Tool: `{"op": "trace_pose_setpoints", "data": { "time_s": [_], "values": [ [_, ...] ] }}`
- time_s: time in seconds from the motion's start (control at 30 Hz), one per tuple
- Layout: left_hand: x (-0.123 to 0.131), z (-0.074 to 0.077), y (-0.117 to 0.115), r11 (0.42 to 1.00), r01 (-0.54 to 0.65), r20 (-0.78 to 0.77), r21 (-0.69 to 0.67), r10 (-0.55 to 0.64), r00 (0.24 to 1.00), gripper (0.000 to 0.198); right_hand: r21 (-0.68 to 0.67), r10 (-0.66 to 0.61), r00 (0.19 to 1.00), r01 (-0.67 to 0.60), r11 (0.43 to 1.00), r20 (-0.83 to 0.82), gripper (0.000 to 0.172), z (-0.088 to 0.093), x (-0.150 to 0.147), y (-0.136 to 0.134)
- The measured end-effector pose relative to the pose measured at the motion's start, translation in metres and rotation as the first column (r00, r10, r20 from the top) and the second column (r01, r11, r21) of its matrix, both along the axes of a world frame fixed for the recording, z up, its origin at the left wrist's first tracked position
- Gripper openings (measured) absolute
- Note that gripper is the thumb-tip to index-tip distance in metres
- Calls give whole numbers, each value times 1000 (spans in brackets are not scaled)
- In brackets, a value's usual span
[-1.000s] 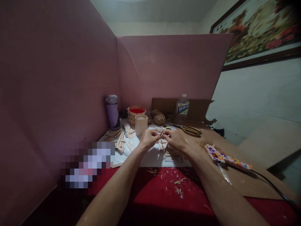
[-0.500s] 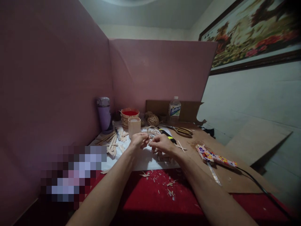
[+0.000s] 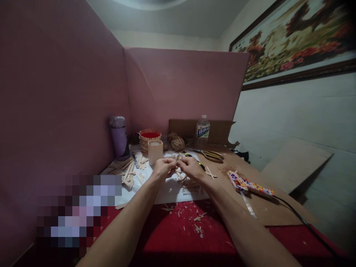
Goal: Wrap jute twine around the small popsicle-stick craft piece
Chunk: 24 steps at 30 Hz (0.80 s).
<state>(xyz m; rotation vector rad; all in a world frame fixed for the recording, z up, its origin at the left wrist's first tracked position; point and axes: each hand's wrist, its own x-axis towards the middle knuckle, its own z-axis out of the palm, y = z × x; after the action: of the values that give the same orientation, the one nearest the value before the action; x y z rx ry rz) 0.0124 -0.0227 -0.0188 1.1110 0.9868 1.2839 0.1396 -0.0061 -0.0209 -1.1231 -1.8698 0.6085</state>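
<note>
My left hand [image 3: 164,168] and my right hand [image 3: 190,168] meet over the white sheet [image 3: 167,191], fingertips pinched together around a short piece of brown twine [image 3: 178,158]. Just behind my left hand stands a cup covered in wooden sticks [image 3: 155,152]. A larger stick-covered container with a red inside [image 3: 150,141] is behind that cup. The ball of twine [image 3: 177,143] lies farther back. Loose wooden sticks [image 3: 129,170] are scattered left of my hands, and more pieces lie beneath my right hand.
A purple bottle [image 3: 119,139] stands at the left and a clear labelled bottle [image 3: 203,130] at the back. Gold-handled scissors [image 3: 213,155] and a flower-patterned glue gun [image 3: 246,183] with a cord rest on the brown board [image 3: 278,211]. Wood scraps litter the red cloth [image 3: 178,237].
My hands have come closer together, fingertips now touching. The twine loop that stood up between them looks smaller and lower. The whole view has shifted slightly.
</note>
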Motion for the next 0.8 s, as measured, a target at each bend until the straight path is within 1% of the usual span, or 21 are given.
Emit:
{"op": "trace_pose_setpoints", "data": {
  "time_s": [0.03,0.07,0.1,0.17,0.23,0.27,0.33,0.4,0.47,0.53,0.57,0.6,0.63,0.7,0.77,0.8],
  "values": [
    [1,0,0,1000,1,-28,19,-1,1000,18,27,9,1000,-9,1000,3,23,0,1,2],
    [1,1,0,999,7,-55,41,-5,998,19,23,33,999,-33,999,-6,22,0,2,3],
    [2,1,1,998,12,-82,66,-7,997,19,-8,58,998,-59,998,-27,22,1,3,3],
    [4,1,2,991,8,-133,132,10,991,16,-135,107,989,-120,983,-100,26,3,6,1],
    [5,0,5,976,-21,-191,215,63,980,11,-269,158,967,-209,940,-199,29,6,8,-4],
    [4,-1,6,966,-35,-226,258,96,969,9,-311,185,951,-260,914,-249,29,7,9,-6],
    [3,-2,8,941,-47,-323,335,162,933,8,-341,235,913,-349,873,-334,26,9,11,-10],
    [0,-3,8,906,-54,-444,419,256,859,9,-340,253,890,-389,857,-380,21,11,13,-13],
    [-4,-2,6,854,-57,-557,517,386,735,13,-332,231,891,-370,867,-390,18,12,13,-14],
    [-5,0,3,801,-73,-615,594,511,600,14,-323,168,912,-297,899,-374,18,13,12,-14],
    [-5,2,1,786,-84,-628,613,548,553,13,-315,130,920,-255,914,-369,18,13,11,-13],
    [-4,3,-1,781,-86,-636,618,562,529,13,-310,97,924,-221,925,-369,20,12,10,-12],
    [-3,4,-2,783,-74,-642,617,556,527,14,-308,72,924,-198,931,-376,21,12,9,-11],
    [1,4,-5,788,6,-656,615,508,558,16,-311,46,915,-184,933,-402,25,10,9,-8],
    [4,2,-6,777,98,-668,621,461,584,17,-328,45,904,-200,923,-425,27,9,9,-5],
    [6,1,-6,770,120,-672,627,456,584,18,-334,54,900,-216,917,-432,27,7,10,-4]
  ]
}}
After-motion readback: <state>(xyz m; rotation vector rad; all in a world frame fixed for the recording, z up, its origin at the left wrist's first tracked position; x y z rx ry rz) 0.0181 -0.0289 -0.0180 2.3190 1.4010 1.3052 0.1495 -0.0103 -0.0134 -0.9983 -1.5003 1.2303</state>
